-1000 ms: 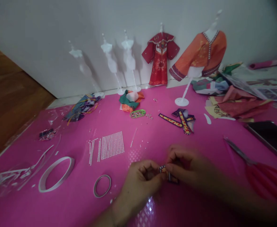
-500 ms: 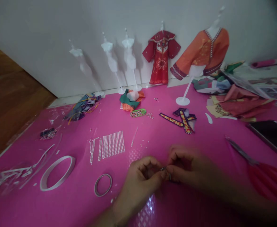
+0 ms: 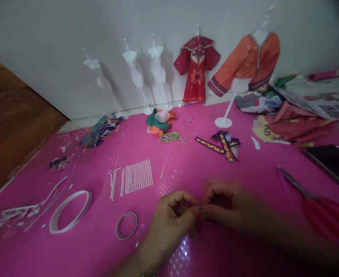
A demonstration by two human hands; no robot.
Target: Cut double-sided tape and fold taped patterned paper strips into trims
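Close together at the lower middle, my left hand (image 3: 172,223) and my right hand (image 3: 233,206) pinch one small patterned fabric piece (image 3: 203,214) between thumbs and fingertips. It shows orange and dark tones, and most of it is hidden by the fingers. Beyond the hands lie patterned fabric strips (image 3: 226,148), yellow and red with dark borders. To the left is a sheet of stick-on pearls (image 3: 139,177) in rows, with a few loose strips beside it. A green oval dish (image 3: 169,137) of small beads sits farther back.
Red-handled scissors (image 3: 311,196) and a phone (image 3: 331,165) lie at right. Two tape rolls, one wide (image 3: 52,223) and one narrow (image 3: 118,229), lie at left. Along the wall stand bare mini mannequins (image 3: 158,63), a red robe (image 3: 197,77) and an orange jacket (image 3: 244,57) on a stand.
My thumbs have come closer together over the small fabric piece, so less of it shows. The things on the table keep their places.
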